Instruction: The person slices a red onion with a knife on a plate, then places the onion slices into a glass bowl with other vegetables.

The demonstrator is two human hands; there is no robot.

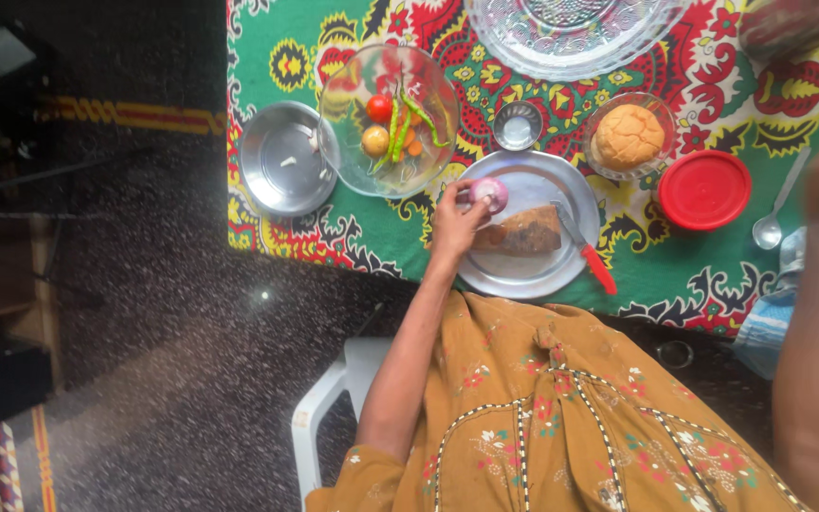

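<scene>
Head view: glass bowl of vegetables, bun in small bowl.

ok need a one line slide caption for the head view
Left hand holds a peeled onion at a steel plate bearing a small board and red-handled knife.

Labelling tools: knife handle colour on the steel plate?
Red handle, on the knife on the plate; head view.

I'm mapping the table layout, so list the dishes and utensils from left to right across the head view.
Steel bowl → glass bowl of vegetables → small steel cup → red-handled knife → glass bowl with a bun → red lid → spoon.
</scene>
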